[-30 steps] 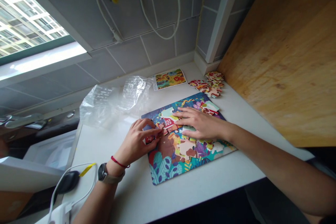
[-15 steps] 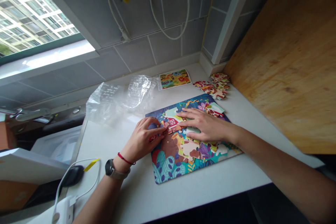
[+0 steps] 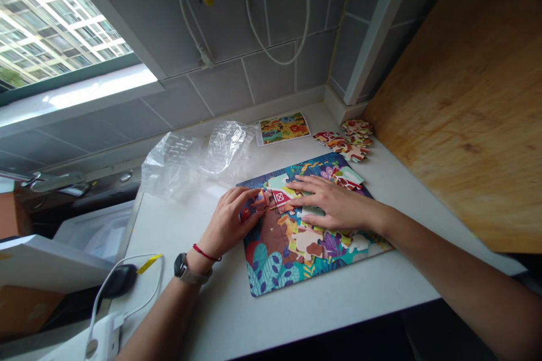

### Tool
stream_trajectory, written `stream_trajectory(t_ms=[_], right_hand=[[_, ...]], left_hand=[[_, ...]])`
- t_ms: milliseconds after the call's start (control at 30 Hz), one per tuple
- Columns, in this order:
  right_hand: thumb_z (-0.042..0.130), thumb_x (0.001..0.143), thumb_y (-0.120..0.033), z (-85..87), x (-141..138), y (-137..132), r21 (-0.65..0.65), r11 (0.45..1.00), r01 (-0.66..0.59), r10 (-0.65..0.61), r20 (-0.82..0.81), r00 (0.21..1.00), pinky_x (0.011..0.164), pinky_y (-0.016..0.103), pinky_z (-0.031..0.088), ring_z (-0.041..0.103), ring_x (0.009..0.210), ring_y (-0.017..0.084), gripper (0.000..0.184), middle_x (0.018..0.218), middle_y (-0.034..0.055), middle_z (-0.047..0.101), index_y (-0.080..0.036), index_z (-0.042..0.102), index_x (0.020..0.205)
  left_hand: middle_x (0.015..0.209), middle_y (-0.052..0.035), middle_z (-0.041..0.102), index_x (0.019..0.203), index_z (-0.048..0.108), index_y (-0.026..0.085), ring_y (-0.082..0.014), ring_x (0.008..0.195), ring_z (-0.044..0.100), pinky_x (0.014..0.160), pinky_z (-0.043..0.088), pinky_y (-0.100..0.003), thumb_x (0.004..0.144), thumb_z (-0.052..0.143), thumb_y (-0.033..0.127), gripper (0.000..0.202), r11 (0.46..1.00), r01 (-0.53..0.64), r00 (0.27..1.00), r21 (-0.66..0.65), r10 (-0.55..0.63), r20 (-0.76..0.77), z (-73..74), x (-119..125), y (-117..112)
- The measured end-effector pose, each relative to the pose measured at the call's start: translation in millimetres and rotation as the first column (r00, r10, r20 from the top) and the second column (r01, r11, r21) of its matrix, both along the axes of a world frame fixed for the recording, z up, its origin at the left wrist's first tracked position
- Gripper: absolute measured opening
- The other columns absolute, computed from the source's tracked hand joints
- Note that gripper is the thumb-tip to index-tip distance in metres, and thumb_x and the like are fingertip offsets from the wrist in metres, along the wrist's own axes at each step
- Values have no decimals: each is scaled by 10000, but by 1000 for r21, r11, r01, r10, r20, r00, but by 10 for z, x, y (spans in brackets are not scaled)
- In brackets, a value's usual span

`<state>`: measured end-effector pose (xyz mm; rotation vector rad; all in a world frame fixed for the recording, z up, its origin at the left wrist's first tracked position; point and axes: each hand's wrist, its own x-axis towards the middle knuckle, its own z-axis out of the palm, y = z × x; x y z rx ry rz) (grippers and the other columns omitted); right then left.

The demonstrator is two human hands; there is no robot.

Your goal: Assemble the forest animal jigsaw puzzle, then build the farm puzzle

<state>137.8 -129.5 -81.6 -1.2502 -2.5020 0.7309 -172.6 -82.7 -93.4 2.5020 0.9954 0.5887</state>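
Note:
A colourful jigsaw board (image 3: pixel 271 237) lies flat on the white counter, with loose farm-picture pieces on top. My left hand (image 3: pixel 231 217) is at the board's left side, thumb and index finger curved around a small orange-pink puzzle piece (image 3: pixel 261 198). Just right of that piece is a red barn piece (image 3: pixel 280 198). My right hand (image 3: pixel 332 203) rests palm down across the board, fingers spread over several pieces and partly hiding them. Below it, a brown-and-cream cow piece (image 3: pixel 308 241) lies in view.
Several puzzle pieces (image 3: pixel 353 140) are heaped by the back right corner. A picture card (image 3: pixel 284 128) and a crumpled clear plastic bag (image 3: pixel 173 163) lie along the wall. On the left are a power strip (image 3: pixel 101 341), a white cable and a black mouse-like object (image 3: pixel 119 281). A wooden panel (image 3: pixel 466 124) borders the right.
My left hand has shifted slightly left and up from the barn piece, its thumb and index finger further apart, uncovering the orange-pink piece. My right hand stays in place. The view has moved slightly.

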Motion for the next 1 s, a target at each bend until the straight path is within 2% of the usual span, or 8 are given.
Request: stream_trajectory(t_ms=[267,533,1000], right_hand=[[727,947,-347,21,1,6,-26,1000,-7,7,5,1000,1283,590,304,373,1562,354,465,1656,35,476,-337,687,1410],[732,941,-340,2,1,10,-31,1000,-2,3,24,1000,1279,634,278,363,1564,367,474,1666,29,461,-360,680,1412],[741,922,-334,-37,12,6,-5,1000,17,-18,-68,998,1280,613,307,416,1538,345,448,1623,11,521,-367,713,1369]], left_hand=[[1206,-103,696,1282,643,236,-267,1092,668,944,558,-437,986,685,306,307,994,-103,990,21,100,101,-89,18,23],[1208,-93,707,1224,682,241,-264,1123,644,993,530,-459,999,675,312,236,985,-166,975,37,158,154,-186,93,-11],[1191,-92,727,1162,705,236,-253,1105,668,978,550,-451,1017,646,320,177,983,-181,967,27,173,186,-144,110,-2]])
